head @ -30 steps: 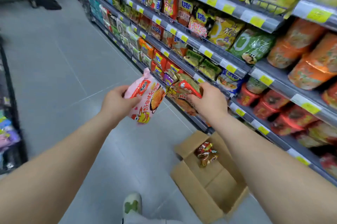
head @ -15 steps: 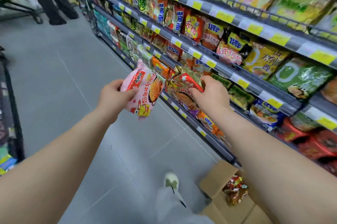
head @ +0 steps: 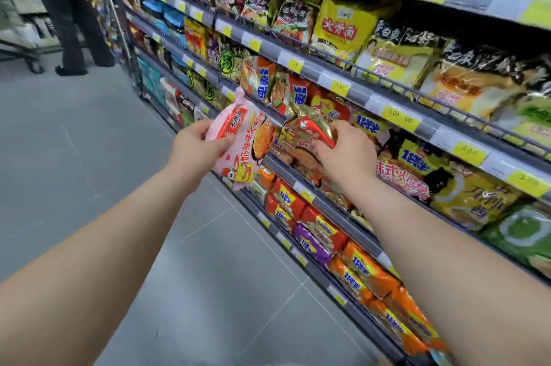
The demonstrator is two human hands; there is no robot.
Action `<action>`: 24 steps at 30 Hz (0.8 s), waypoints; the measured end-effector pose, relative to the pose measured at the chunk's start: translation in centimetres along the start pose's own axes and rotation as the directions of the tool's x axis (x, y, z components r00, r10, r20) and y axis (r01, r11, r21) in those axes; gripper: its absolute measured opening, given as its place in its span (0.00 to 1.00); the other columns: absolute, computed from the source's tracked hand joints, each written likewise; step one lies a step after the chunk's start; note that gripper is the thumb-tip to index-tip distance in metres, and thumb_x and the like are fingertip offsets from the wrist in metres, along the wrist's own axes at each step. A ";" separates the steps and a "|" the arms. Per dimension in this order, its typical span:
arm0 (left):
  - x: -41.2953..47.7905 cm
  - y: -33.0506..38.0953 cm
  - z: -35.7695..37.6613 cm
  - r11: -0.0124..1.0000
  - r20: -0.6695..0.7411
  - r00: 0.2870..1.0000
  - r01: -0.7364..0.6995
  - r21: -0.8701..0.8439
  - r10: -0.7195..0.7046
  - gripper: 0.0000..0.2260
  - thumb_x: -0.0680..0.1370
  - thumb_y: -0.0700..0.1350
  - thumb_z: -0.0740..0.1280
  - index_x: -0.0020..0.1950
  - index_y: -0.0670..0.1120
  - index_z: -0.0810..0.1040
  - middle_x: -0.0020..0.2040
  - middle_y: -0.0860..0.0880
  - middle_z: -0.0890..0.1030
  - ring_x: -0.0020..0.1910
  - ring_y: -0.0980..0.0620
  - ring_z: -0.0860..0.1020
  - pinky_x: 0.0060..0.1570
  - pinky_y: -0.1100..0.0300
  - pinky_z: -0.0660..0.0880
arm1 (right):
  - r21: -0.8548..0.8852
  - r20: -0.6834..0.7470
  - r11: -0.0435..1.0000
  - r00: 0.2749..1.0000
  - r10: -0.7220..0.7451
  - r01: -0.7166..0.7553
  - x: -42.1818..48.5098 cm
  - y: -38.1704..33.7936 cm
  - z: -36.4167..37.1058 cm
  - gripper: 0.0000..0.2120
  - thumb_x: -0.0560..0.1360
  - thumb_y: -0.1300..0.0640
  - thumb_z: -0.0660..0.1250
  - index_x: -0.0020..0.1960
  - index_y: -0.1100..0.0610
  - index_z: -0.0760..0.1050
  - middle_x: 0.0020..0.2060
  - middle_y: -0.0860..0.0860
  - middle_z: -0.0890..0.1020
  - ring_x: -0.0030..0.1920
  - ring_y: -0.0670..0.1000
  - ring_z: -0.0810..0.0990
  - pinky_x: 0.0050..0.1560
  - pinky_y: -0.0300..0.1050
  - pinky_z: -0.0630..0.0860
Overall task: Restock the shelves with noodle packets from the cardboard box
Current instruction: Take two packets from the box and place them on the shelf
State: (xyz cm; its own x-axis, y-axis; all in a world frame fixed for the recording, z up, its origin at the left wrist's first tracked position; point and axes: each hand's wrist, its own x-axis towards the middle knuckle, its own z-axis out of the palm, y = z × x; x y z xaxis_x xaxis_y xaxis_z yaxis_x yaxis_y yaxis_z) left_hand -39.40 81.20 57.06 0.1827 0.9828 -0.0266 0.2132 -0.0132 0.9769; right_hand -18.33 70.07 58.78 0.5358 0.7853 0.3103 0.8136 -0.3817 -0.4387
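Grey floor tiles (head: 89,157) run along the aisle, where a person in dark trousers (head: 70,13) stands far off at the upper left. The left hand (head: 195,151) grips a pink noodle packet (head: 243,139) by its left edge, thumb across the front and fingers curled behind, holding it in the air just before the shelves (head: 343,79). To its right, the right hand (head: 347,151) closes on a red-and-gold noodle packet (head: 307,136), fingers wrapped over its top, the packet touching the stocked packets on the middle shelf.
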 end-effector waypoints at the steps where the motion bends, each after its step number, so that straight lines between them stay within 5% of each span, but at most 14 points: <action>1: 2.3 0.2 0.0 1.000 0.022 1.000 -0.015 0.001 0.015 0.11 0.73 0.42 0.72 0.55 0.46 0.79 0.44 0.49 0.83 0.37 0.53 0.82 0.36 0.59 0.78 | -0.003 -0.037 1.000 0.999 0.015 -0.015 1.5 -0.6 0.7 0.18 0.74 0.46 0.67 0.58 0.57 0.74 0.48 0.54 0.80 0.51 0.58 0.77 0.51 0.52 0.74; 8: 15.9 3.7 1.1 0.975 0.229 0.954 -0.215 0.064 0.195 0.11 0.75 0.45 0.71 0.57 0.48 0.79 0.46 0.49 0.83 0.44 0.48 0.82 0.48 0.49 0.80 | -0.090 -0.300 0.978 0.941 0.155 -0.189 9.1 -4.6 2.8 0.13 0.74 0.52 0.67 0.58 0.54 0.75 0.46 0.53 0.80 0.52 0.57 0.75 0.52 0.52 0.71; 14: 21.9 10.7 3.8 0.863 0.368 0.808 -0.504 0.027 0.461 0.12 0.76 0.50 0.67 0.59 0.51 0.77 0.46 0.51 0.80 0.41 0.52 0.80 0.41 0.57 0.75 | -0.179 -0.565 0.913 0.798 0.210 -0.367 12.4 -8.0 0.1 0.18 0.73 0.59 0.65 0.63 0.55 0.72 0.54 0.53 0.78 0.59 0.56 0.70 0.59 0.50 0.62; 20: 22.9 16.1 6.4 0.704 0.319 0.636 -0.687 -0.179 0.703 0.06 0.74 0.51 0.66 0.51 0.57 0.76 0.44 0.56 0.79 0.46 0.50 0.78 0.47 0.48 0.77 | -0.286 -0.732 0.872 0.678 0.069 -0.397 13.9 -8.9 -4.2 0.22 0.67 0.66 0.66 0.60 0.55 0.73 0.54 0.51 0.78 0.58 0.57 0.71 0.56 0.48 0.60; 24: 22.3 19.9 6.9 0.542 0.197 0.509 -0.816 -0.200 0.838 0.12 0.77 0.52 0.64 0.60 0.54 0.76 0.49 0.55 0.79 0.48 0.53 0.75 0.43 0.56 0.71 | -0.379 -0.799 0.868 0.587 -0.131 -0.322 15.7 -9.0 -7.3 0.22 0.61 0.70 0.67 0.54 0.57 0.74 0.48 0.53 0.78 0.52 0.58 0.72 0.53 0.47 0.59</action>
State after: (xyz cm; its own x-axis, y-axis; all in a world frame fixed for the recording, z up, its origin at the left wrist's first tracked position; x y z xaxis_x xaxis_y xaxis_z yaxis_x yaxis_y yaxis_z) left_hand -24.47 101.58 74.46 0.4603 0.4525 0.7638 -0.2258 -0.7724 0.5937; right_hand -15.61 82.26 73.71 0.3890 0.1218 0.9131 0.6188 -0.7689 -0.1610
